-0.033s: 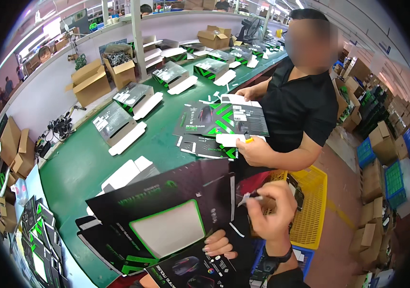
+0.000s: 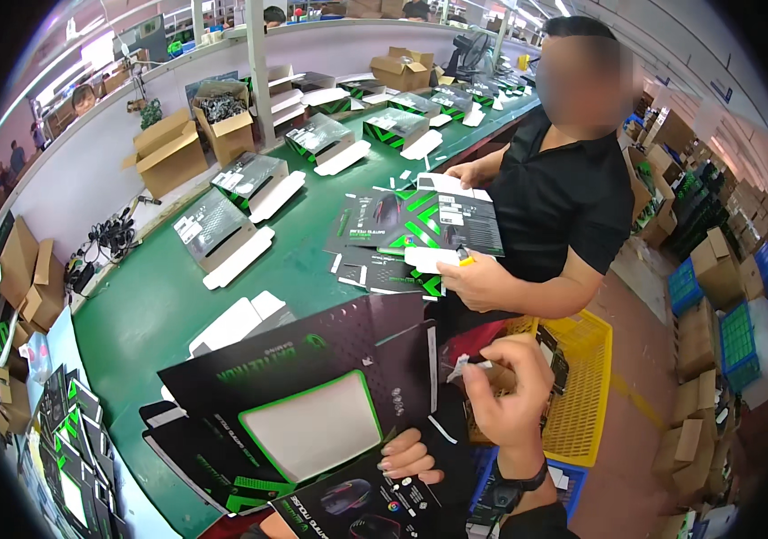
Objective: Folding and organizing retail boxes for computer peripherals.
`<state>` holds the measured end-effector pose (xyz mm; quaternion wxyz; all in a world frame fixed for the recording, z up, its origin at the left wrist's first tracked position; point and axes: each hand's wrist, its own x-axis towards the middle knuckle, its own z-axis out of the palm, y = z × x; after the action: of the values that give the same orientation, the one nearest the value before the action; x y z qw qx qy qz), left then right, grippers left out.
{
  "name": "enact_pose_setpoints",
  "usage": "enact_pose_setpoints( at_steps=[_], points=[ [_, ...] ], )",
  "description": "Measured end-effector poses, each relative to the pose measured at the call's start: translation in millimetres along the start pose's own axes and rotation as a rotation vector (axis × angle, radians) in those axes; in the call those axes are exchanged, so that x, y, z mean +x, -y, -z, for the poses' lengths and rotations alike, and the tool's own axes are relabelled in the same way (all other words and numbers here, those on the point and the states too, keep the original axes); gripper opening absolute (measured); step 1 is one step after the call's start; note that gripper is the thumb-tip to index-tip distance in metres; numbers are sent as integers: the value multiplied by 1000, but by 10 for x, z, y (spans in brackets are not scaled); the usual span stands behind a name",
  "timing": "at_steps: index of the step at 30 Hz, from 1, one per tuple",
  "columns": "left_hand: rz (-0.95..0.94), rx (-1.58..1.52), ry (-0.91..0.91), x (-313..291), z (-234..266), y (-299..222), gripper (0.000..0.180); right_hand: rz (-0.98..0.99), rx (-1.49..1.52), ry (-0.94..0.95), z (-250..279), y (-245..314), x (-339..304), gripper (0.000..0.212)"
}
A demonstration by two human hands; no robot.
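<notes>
Close in front of me is an unfolded black-and-green mouse box, with a pale, green-edged window in one panel. My left hand holds it from below, the fingers closed over its right edge and the thumb hidden. To the right of the box is my raised right hand. Its thumb and index finger pinch a small whitish scrap; the other fingers curl in. Across from me, a person in a black shirt handles flat printed boxes and has a small yellow item in one hand.
Open black boxes stand in rows on the green table. Brown cartons line its back wall beside a post. A yellow basket is right of my right hand. Flat boxes are stacked at the left.
The box in my left hand has tilted slightly and its top edge sits a little higher. My right fingers have shifted slightly around the scrap. The other person's hands moved slightly.
</notes>
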<state>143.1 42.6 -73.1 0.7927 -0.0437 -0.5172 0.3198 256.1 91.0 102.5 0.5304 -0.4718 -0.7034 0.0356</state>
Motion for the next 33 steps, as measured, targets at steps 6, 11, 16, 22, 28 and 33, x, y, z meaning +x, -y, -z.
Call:
enact_pose_setpoints(
  at_steps=[6,11,16,22,28,33],
  points=[
    [-66,4,-67,45,-109,117,8,-98,17,50,-175,-37,-15,19],
    [-32,14,-43,6,-83,93,9,-147,38,66,-222,-30,1,17],
    [-31,13,-53,2,-96,101,9,-104,4,57,-225,-80,-34,15],
    [-63,7,-72,-21,-117,117,10,27,-25,56,-262,-156,-56,21],
    [-44,-9,-79,2,-151,151,10,120,-10,98,-169,-187,-22,32],
    [-31,-7,-133,-14,-188,190,9,177,6,136,-130,-298,-21,35]
  ],
)
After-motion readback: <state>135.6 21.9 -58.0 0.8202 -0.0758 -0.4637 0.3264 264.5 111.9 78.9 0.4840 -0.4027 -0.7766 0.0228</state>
